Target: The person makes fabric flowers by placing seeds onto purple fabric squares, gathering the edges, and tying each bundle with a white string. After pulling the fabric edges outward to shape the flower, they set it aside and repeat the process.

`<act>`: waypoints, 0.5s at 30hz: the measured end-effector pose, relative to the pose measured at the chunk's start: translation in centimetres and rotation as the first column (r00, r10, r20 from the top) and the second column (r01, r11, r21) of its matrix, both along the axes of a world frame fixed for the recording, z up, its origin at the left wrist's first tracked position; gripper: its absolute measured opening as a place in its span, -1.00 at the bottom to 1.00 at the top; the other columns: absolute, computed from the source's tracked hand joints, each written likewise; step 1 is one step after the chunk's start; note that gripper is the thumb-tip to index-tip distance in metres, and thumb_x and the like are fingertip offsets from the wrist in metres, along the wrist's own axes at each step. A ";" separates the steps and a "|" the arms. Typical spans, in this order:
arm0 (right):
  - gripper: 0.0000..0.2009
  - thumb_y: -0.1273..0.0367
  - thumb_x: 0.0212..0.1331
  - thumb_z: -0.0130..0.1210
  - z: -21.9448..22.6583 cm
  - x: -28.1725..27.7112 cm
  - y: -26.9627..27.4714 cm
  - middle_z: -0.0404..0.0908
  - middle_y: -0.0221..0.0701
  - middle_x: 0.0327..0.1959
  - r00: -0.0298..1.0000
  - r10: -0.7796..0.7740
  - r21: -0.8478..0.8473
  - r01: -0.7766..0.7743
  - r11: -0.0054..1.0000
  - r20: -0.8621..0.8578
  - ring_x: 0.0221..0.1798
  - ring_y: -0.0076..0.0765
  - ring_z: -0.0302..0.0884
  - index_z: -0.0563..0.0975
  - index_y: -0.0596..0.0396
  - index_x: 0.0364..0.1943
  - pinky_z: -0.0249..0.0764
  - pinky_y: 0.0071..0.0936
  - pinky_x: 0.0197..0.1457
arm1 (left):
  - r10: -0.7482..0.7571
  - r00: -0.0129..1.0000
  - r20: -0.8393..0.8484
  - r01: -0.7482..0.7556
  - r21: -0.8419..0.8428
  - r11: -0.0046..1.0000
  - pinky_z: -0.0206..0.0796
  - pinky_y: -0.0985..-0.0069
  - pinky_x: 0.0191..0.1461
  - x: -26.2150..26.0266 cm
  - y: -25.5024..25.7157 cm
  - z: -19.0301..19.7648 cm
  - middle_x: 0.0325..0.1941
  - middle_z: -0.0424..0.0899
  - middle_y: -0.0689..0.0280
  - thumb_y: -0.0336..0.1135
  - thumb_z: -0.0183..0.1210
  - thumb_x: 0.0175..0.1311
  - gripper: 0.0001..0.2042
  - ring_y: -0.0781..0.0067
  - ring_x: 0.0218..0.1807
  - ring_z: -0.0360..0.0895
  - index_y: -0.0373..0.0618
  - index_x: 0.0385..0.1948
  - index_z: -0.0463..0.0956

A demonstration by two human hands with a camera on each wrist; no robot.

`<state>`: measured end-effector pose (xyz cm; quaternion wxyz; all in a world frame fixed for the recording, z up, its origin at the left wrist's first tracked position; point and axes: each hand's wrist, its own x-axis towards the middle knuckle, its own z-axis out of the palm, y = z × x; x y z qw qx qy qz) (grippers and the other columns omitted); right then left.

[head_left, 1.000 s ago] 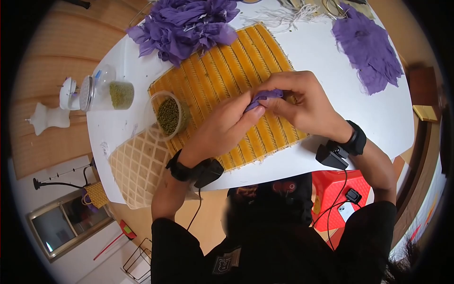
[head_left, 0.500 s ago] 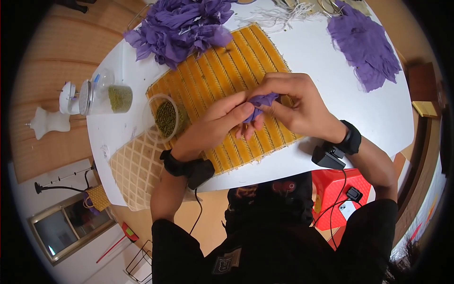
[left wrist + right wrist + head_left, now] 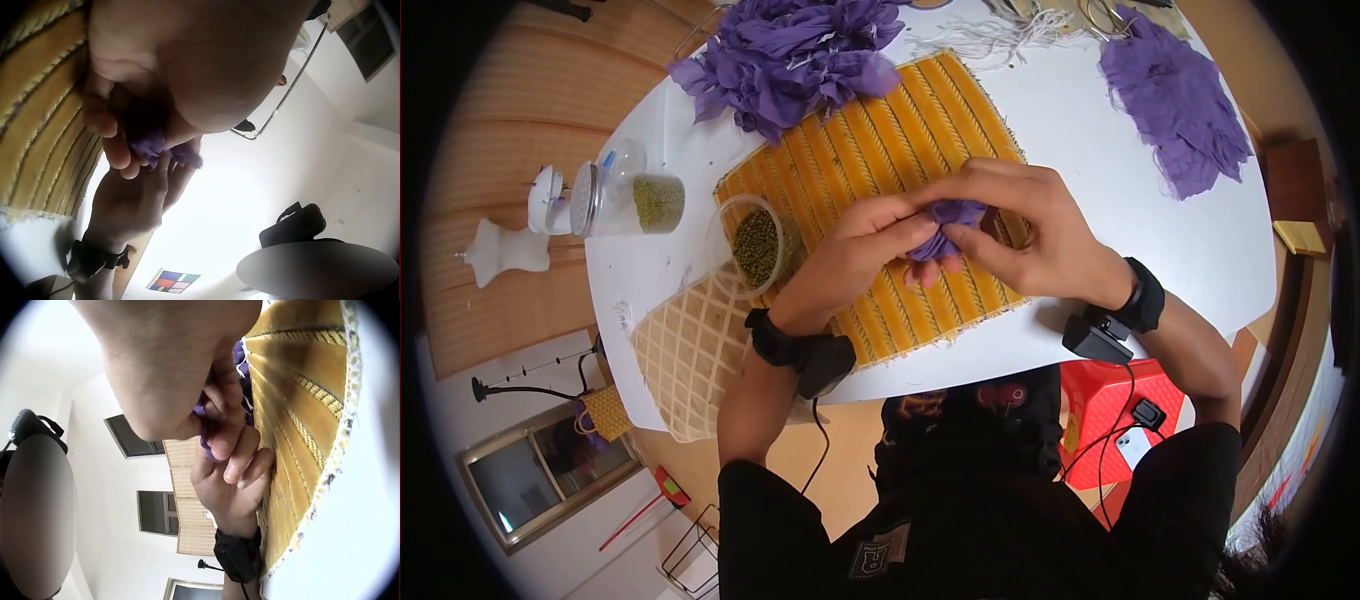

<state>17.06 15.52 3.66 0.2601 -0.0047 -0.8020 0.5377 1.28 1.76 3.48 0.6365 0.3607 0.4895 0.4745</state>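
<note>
A small piece of purple cloth (image 3: 933,245) is bunched into a gathered, folded bundle between my two hands, over the yellow striped mat (image 3: 870,130). My left hand (image 3: 862,252) holds it from the left, thumb on top and fingertips showing underneath. From the right, my right hand (image 3: 1040,230) pinches the cloth's upper edge between thumb and forefinger. The left wrist view shows purple folds (image 3: 149,147) inside the curled left fingers. In the right wrist view, a strip of the cloth (image 3: 211,451) shows beside the fingertips; the palms hide the rest.
Left of the hands, a clear tub of green beans (image 3: 756,245) stands on the mat's edge, with a clear jar (image 3: 658,204) beyond. A heap of purple cloth (image 3: 800,65) lies at the back, a flatter purple piece (image 3: 1175,105) at right, white strings (image 3: 1010,38) between.
My left hand has turned so its fingertips show beneath the cloth. The cloth has gone from a narrow folded strip to a rounder gathered bundle. Both hands stay over the mat.
</note>
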 end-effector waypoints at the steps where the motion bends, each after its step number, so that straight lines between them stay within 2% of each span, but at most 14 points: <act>1: -0.74 0.62 -0.03 0.15 0.2 0.0 -0.1 0.59 -0.28 -0.37 1.000 -0.006 -0.007 0.006 1.000 -0.013 -0.36 -0.24 0.56 0.63 0.17 -0.19 0.46 -0.45 -0.28 | 0.020 0.999 0.031 -0.019 -0.024 1.000 0.28 0.70 -0.33 0.0 0.0 0.0 -0.29 0.60 0.30 -0.28 -0.07 0.43 -0.77 0.66 -0.37 0.49 -0.26 -0.16 0.47; 5: -0.72 0.57 -0.03 0.22 0.2 0.4 0.5 0.58 -0.30 -0.36 0.994 0.067 0.078 -0.074 0.994 0.081 -0.36 -0.25 0.56 0.62 0.15 -0.15 0.45 -0.45 -0.29 | 0.059 0.997 0.052 -0.055 -0.071 0.996 0.28 0.68 -0.33 0.5 0.0 0.3 -0.35 0.56 0.32 -0.34 -0.11 0.41 -0.79 0.64 -0.39 0.46 -0.26 -0.18 0.47; 10: -0.81 0.55 0.00 0.24 -0.6 0.5 0.7 0.57 -0.31 -0.43 0.999 0.027 0.167 -0.023 0.986 -0.017 -0.42 -0.29 0.54 0.64 0.21 -0.24 0.43 -0.49 -0.34 | -0.026 0.997 0.070 0.027 -0.018 0.999 0.28 0.65 -0.31 0.3 0.1 0.1 -0.32 0.53 0.30 -0.33 -0.14 0.43 -0.78 0.61 -0.40 0.45 -0.26 -0.16 0.43; 13: -0.87 0.53 -0.02 0.26 -0.8 0.3 0.9 0.58 -0.30 -0.48 0.999 -0.004 0.088 0.007 0.996 -0.037 -0.44 -0.20 0.55 0.63 0.19 -0.34 0.46 -0.44 -0.37 | -0.082 0.994 0.071 0.083 -0.007 0.997 0.28 0.64 -0.29 0.3 0.1 0.4 -0.29 0.50 0.28 -0.32 -0.16 0.45 -0.78 0.59 -0.39 0.45 -0.26 -0.11 0.40; 15: -0.89 0.53 -0.01 0.26 -0.4 0.3 1.0 0.60 -0.30 -0.47 1.000 -0.010 0.085 0.011 0.996 -0.010 -0.43 -0.23 0.57 0.63 0.19 -0.35 0.46 -0.46 -0.37 | -0.098 0.993 0.068 0.099 -0.006 0.995 0.28 0.64 -0.28 0.2 0.1 0.7 -0.29 0.49 0.30 -0.32 -0.17 0.45 -0.78 0.60 -0.38 0.44 -0.26 -0.10 0.39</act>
